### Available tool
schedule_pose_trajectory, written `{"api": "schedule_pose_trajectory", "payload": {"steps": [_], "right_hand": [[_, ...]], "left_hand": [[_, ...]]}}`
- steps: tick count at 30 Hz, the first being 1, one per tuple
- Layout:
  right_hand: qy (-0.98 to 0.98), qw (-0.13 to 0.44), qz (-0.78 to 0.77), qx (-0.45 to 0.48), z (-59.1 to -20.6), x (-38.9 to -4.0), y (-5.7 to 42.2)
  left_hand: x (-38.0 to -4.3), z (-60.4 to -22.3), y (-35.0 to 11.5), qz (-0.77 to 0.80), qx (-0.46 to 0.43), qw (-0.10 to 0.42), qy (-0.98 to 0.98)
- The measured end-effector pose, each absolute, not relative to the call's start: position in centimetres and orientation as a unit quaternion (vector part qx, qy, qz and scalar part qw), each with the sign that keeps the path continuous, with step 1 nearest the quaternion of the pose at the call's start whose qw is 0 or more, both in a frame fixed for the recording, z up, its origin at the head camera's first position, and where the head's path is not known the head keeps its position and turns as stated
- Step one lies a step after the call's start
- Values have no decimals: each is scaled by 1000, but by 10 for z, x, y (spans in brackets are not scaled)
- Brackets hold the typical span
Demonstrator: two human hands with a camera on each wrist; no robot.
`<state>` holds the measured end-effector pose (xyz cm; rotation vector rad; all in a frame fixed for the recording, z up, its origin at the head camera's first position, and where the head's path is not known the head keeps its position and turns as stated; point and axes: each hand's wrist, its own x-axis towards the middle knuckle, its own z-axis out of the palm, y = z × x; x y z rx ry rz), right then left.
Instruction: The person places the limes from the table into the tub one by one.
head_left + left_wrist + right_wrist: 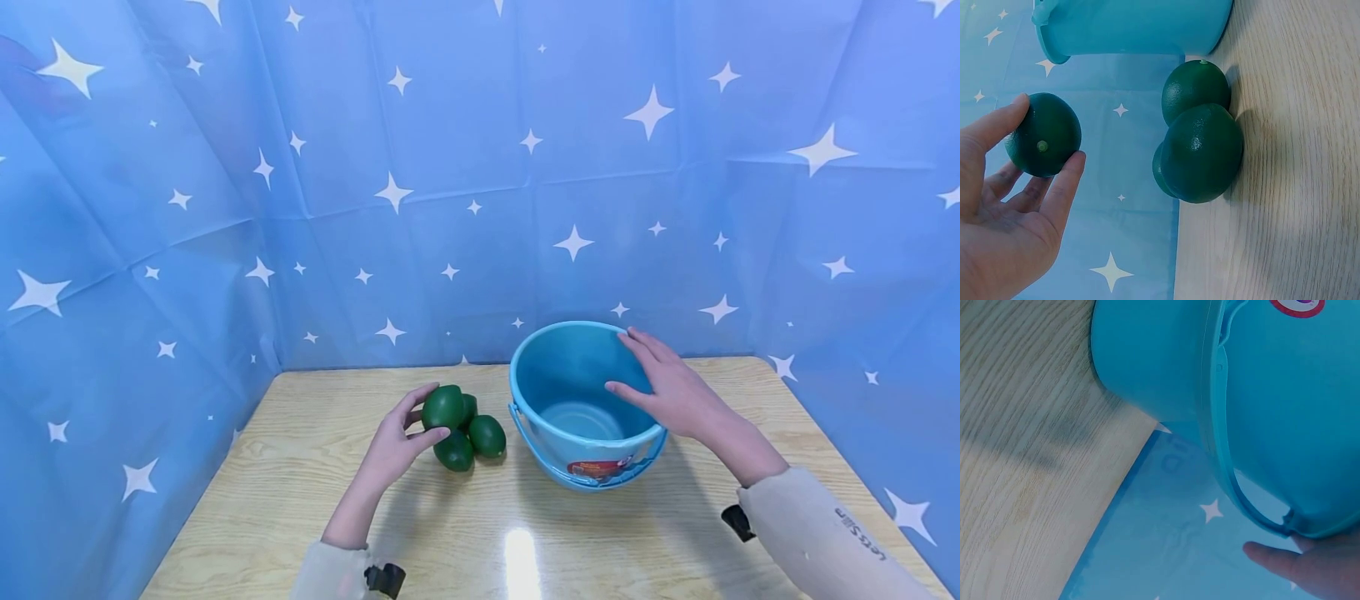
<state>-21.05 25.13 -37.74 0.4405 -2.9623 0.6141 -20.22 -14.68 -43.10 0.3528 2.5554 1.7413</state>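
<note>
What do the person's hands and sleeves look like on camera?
Both the left hand and right hand are ungloved. The left sleeve and right sleeve are pale, off-white; the right bears dark lettering. A small black piece shows at the left cuff, another at the right.

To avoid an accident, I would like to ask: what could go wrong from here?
1. The left grip pinches a smooth green fruit; it might slip out and drop.
2. Three similar fruits lie close together on the table; being rounded, they could roll if bumped.
3. The right grip touches the blue bucket on one side; pressing there might tip it.
</note>
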Motion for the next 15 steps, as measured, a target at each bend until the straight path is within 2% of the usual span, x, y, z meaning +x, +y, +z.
{"api": "schedule_pose_trajectory", "payload": {"steps": [15], "right_hand": [[-967,49,202,145,-379,-211,253]], "left_hand": [[-198,-427,-143,575,109,21,811]]}}
